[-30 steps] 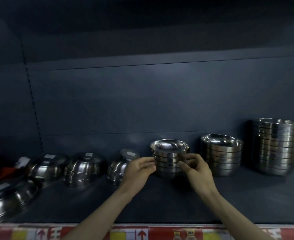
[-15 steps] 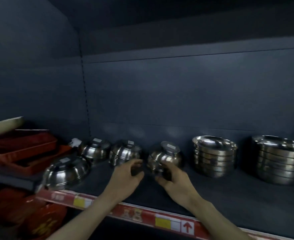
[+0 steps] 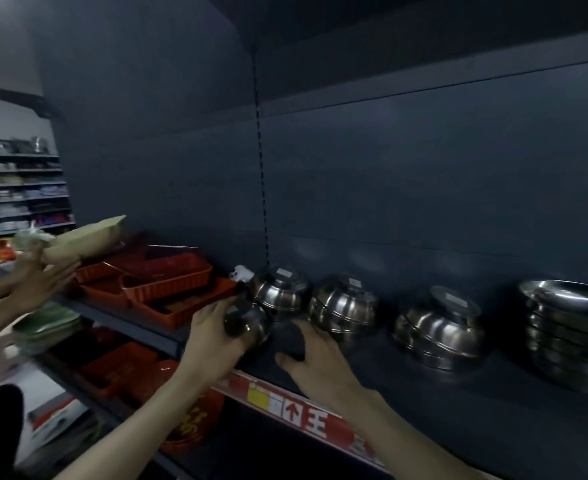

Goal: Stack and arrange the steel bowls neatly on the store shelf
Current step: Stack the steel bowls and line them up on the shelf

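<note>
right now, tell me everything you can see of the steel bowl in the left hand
The steel bowl is small, shiny and rounded, with dark reflections on its side. It looks tipped, its curved side toward the camera, at the front left of the dark shelf. The left hand wraps it from the left, fingers over the top. It sits just in front of an upturned bowl stack; whether they touch is unclear. The right hand lies beside it, apparently apart.

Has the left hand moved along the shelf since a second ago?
Yes. The left hand has gone leftward, from the upright stack to a bowl at the row's left end.
</note>
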`<state>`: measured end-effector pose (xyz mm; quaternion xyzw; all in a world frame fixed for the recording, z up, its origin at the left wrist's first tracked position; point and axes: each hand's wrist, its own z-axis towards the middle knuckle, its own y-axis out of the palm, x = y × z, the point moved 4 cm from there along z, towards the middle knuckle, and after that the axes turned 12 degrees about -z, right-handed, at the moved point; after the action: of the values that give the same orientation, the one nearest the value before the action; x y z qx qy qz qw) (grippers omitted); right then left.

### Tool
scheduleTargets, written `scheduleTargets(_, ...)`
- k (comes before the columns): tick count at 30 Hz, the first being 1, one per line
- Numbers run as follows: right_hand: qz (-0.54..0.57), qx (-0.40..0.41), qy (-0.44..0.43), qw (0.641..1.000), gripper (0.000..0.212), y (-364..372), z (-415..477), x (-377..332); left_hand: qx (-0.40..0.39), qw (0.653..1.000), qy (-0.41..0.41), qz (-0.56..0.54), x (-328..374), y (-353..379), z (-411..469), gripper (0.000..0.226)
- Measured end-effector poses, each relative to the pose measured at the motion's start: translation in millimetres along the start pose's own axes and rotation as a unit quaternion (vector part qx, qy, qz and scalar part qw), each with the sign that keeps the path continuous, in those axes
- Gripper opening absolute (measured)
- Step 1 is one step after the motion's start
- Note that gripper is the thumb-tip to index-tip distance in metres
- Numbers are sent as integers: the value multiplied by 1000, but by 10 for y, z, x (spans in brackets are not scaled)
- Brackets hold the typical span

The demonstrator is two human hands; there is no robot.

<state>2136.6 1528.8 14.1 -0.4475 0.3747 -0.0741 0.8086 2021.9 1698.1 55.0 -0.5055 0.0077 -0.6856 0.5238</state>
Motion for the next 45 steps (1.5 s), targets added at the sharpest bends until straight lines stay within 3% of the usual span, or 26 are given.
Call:
scheduleTargets(6, -20, -32, -9, 999, 81, 276, 286, -187, 30, 993, -90, -70, -443, -201, 160, 103)
scheduleTargets(7, -39, -44, -12, 998, 87, 319, 310, -209, 19, 990, -112, -86, -516, -226, 176, 99)
scheduleTargets(10, -129, -77, -37, 988, 105, 428, 324, -249, -50, 972, -160, -162, -656, -203, 212, 55)
scheduleTargets(15, -174, -112, -40, 978, 103, 437, 287, -263, -101, 966, -150, -185, -729, -131, 200, 76)
scheduleTargets(18, -174, -120, -41, 976, 101, 410, 275, -270, -111, 971, -123, -170, -599, -108, 154, 54)
scheduleTargets(22, -161, -105, -44, 980, 89, 422, 302, -239, -102, 970, -134, -175, -582, -87, 142, 44)
scheduleTargets(25, -131, -89, -43, 986, 81, 403, 280, -227, -67, 970, -152, -177, -644, -74, 119, 83)
scheduleTargets(27, -104, -73, -42, 991, 81, 370, 258, -232, -52, 969, -161, -178, -714, -49, 119, 94)
scheduleTargets(31, -64, -35, -51, 996, 88, 365, 234, -227, -28, 975, -146, -167, -588, -47, 102, 100)
scheduleTargets(36, -6, 2, -59, 998, 98, 331, 229, -269, 10, 984, -103, -142, -231, -104, 55, 82)
scheduleTargets(45, 85, 69, -24, 994, 90, -37, -43, -102, 10, 995, -55, -80, 359, 11, 71, 119)
